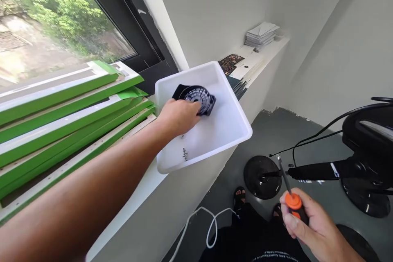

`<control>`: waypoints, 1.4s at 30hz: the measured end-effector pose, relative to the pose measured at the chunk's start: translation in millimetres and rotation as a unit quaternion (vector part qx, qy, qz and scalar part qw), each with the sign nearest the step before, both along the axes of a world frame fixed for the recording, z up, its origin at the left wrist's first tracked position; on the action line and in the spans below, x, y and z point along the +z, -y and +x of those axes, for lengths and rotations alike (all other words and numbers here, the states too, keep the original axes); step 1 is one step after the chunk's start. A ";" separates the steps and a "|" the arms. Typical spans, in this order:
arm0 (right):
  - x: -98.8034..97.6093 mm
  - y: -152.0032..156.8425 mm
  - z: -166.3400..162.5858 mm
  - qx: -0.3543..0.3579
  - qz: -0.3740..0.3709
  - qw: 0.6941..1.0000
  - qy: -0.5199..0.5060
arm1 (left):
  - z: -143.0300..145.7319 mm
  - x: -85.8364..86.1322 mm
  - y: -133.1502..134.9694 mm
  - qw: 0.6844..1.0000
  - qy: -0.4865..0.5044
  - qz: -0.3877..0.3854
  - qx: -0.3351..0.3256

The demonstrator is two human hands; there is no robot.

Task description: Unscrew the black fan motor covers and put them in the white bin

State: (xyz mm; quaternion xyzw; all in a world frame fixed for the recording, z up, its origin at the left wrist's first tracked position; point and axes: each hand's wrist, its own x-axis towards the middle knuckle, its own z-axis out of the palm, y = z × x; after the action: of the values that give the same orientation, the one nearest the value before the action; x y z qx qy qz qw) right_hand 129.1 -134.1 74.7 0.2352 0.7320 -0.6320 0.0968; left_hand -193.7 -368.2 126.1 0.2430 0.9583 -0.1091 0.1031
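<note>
Plainly, left hand point(178, 115) reached far into the white tub point(236, 110) on the sill, fingers closed on the near edge of the black fan grille point(196, 97). Grille lay in the far left part of the tub, near its left wall, tipped slightly up toward the hand. Right hand point(310, 225) hung low and near, over the floor, grip wrapped around the orange-collared screwdriver point(290, 190).

Risks, as judged: tub overhung the sill's edge on the right, its near right corner out over the floor; a push or a downward press from the reaching hand could have tipped or slid it off. Grille was pinched only at one edge, so could have swung or slipped back into the tub. Screwdriver tip stood close to the fan stem point(310, 170) and the black cord point(310, 135); a careless swing could have scraped or snagged either. White cable point(211, 225) looped on the floor near the feet, an easy catch.

Grille: roughly round, no clear long axis; flat face turned up and toward the camera, square lug end pointing right and far. Screwdriver: long axis near upright, shaft pointing up and slightly left, handle down in the palm. Green-edged frames point(67, 106) stacked left along the window.
</note>
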 end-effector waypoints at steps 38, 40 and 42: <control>-24.3 -8.8 -22.3 -0.116 -0.015 0.993 0.011 | 30.5 -19.7 48.1 0.979 0.167 -0.034 -0.109; -23.7 -8.1 -22.7 -0.115 -0.019 0.993 0.010 | 33.0 -26.4 55.2 0.981 0.157 -0.020 -0.111; -23.6 -9.3 -23.6 -0.111 -0.023 0.994 0.007 | 34.7 -30.7 60.0 0.982 0.150 0.000 -0.111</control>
State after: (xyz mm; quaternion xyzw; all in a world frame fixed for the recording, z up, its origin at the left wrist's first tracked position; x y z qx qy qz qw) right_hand 105.5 -124.8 51.1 0.3173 0.6859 -0.6538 0.0364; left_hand -159.0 -428.2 95.3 0.3612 0.8992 -0.0817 0.2330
